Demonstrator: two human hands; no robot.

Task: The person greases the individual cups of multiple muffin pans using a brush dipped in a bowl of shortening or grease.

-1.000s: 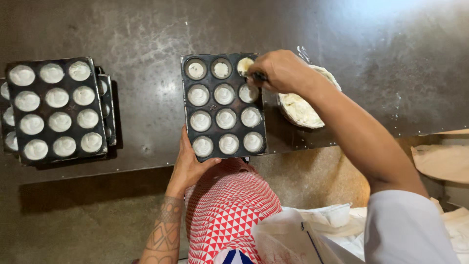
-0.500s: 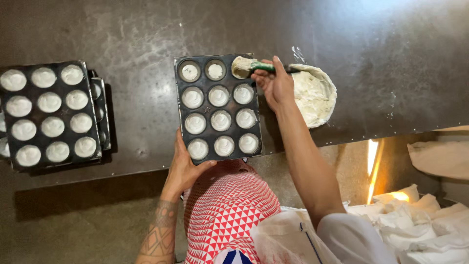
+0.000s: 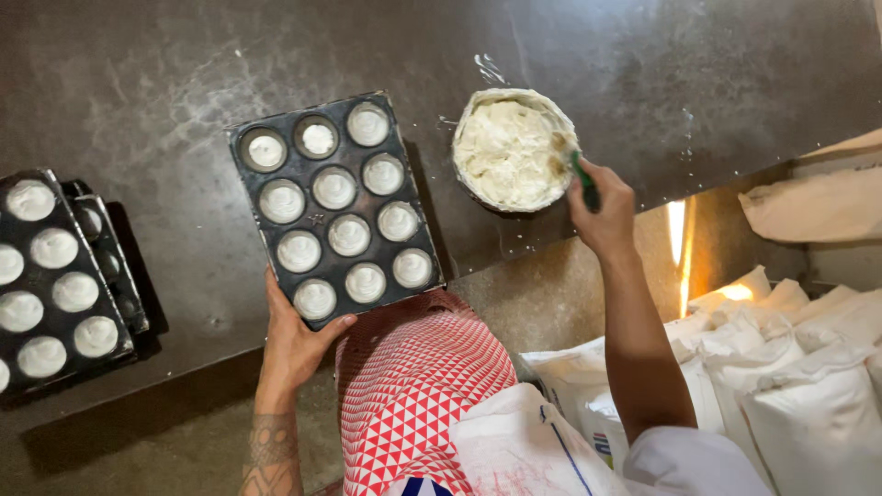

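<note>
Spoon tip hidden in batter; only green handle (image 3: 584, 184) shows, right hand (image 3: 602, 216) w/ grip clamped on it. Round bowl (image 3: 469, 119) of lumpy pale batter just above that grip. Left hand (image 3: 299, 342) w/ grip clamped on near edge of dark metal muffin tray (image 3: 276, 170), cups filled, on dusty counter (image 3: 138, 73).

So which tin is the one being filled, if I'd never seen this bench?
Start from the dark worktop and find the round bowl of pale batter that the right hand reaches into. The tin lies just left of that bowl, with the left hand gripping its near edge. Unlike the filled tin at the far left, it sits alone, not stacked.
</note>
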